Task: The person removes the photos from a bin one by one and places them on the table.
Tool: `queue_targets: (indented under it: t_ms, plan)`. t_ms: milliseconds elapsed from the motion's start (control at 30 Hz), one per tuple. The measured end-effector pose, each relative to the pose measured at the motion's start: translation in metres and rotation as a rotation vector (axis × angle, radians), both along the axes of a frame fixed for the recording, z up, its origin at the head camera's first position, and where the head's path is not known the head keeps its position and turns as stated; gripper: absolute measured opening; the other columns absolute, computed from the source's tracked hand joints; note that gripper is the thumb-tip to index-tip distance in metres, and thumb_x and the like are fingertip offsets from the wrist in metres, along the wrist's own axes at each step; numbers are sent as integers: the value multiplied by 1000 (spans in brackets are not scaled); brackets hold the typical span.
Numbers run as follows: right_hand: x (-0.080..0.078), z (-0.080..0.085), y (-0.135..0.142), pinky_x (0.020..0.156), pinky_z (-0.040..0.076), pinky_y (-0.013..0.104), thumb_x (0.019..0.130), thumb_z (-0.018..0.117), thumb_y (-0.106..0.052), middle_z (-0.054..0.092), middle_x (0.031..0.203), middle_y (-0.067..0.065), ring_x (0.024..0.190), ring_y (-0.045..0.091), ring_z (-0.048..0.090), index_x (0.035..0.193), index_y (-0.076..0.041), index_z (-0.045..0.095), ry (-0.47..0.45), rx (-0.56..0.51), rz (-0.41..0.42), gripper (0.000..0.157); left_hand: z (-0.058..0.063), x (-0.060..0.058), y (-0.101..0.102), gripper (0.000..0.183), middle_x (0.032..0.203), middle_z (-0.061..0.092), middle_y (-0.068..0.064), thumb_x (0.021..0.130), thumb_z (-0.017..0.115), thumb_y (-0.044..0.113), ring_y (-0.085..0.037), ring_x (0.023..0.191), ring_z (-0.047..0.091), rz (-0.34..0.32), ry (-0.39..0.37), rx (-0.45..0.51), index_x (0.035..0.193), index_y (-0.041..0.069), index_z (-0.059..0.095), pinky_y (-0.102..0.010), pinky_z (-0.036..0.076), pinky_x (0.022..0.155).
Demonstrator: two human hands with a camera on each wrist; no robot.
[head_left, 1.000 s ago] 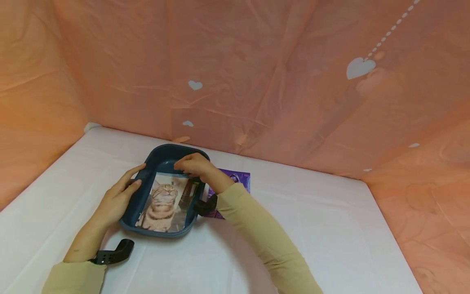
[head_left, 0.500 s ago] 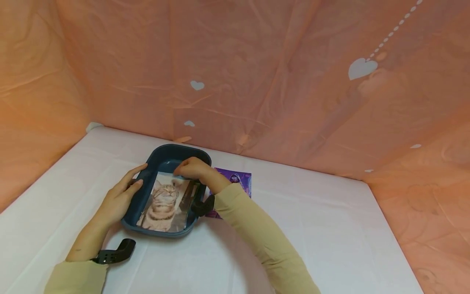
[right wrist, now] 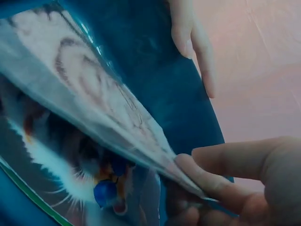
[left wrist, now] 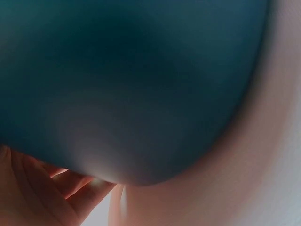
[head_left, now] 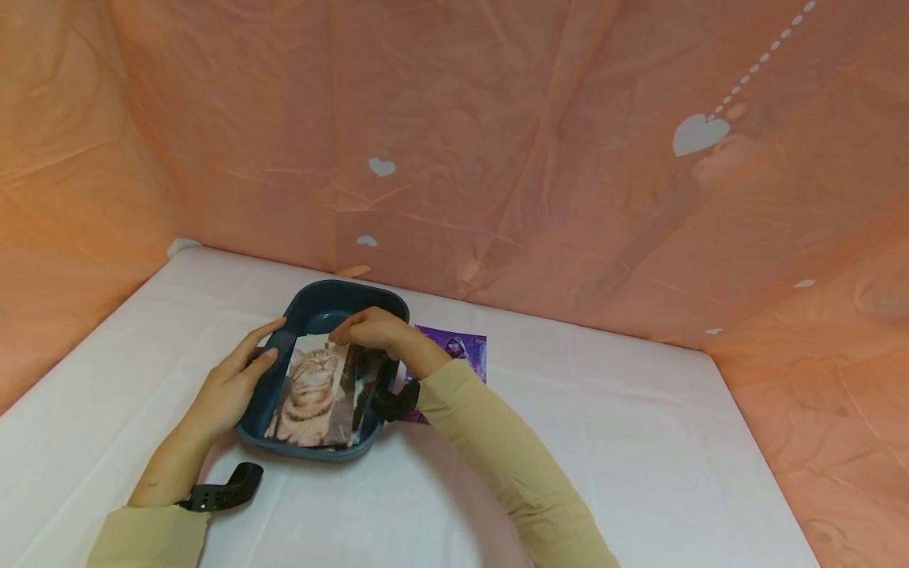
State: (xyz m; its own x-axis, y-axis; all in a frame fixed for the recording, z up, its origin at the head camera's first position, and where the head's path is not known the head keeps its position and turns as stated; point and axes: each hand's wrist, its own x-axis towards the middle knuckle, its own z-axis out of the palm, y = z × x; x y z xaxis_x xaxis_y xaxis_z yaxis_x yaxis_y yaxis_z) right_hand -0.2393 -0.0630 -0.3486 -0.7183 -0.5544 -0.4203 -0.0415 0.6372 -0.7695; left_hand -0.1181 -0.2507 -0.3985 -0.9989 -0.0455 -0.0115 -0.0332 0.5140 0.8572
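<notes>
A dark blue plastic basin [head_left: 261, 402] stands on the white table in the head view. My left hand [head_left: 226, 388] holds its left side, with fingers against the outer wall in the left wrist view. Inside the basin lies a photo print of a pale striped cat [head_left: 309, 398]. My right hand [head_left: 375, 328] pinches that print's upper edge between thumb and fingers, and the print bends upward in the right wrist view. Under it shows another picture, a cat with blue round glasses [right wrist: 106, 190]. The right hand covers part of the prints' top edge.
A purple picture card [head_left: 469, 347] lies on the table just right of the basin, partly behind the right forearm. Orange cloth [head_left: 511, 197] with white hearts walls the white table [head_left: 604, 442] at the back and sides.
The right hand has come slightly down and left onto the cat print's edge. That print has shifted and tilted left, baring more of the picture beneath. The left hand stays put.
</notes>
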Motion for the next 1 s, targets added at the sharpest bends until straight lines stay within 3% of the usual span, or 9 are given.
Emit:
queue_targets:
  t_ms: [167,400,667,867,1000]
  plan:
    - [1,-2,1,93,48,33,92,61,-11,65,121,4,110,18,59,111,-12,73,25,-91,-47,23,0,0,-1,50,141,37,-36,105,30,34,-53,126,37,-1,-2,1,154,23,21,-71,27,96]
    - [3,-7,2,66,46,26,89,67,-11,64,79,1,70,12,54,106,-16,74,116,-231,-121,20,0,0,-6,51,138,39,-36,105,30,35,-53,127,36,3,4,9,154,23,22,-69,26,98]
    - [9,-7,7,53,44,23,89,66,-10,54,63,1,55,12,50,111,-11,71,101,-391,-177,22,1,2,-6,51,135,43,-36,105,30,35,-50,121,44,0,19,12,154,23,22,-65,32,95]
    - [11,-6,14,51,38,23,88,68,-11,45,58,-1,52,12,41,110,-11,70,96,-461,-235,23,1,2,-5,50,128,51,-32,105,30,34,-41,107,54,1,35,-14,153,22,24,-49,43,84]
    - [13,-6,21,49,35,25,89,67,-12,39,56,-1,49,13,37,111,-11,69,95,-482,-246,23,1,1,-6,50,128,52,-31,105,30,34,-38,103,56,0,35,-22,153,22,24,-40,44,79]
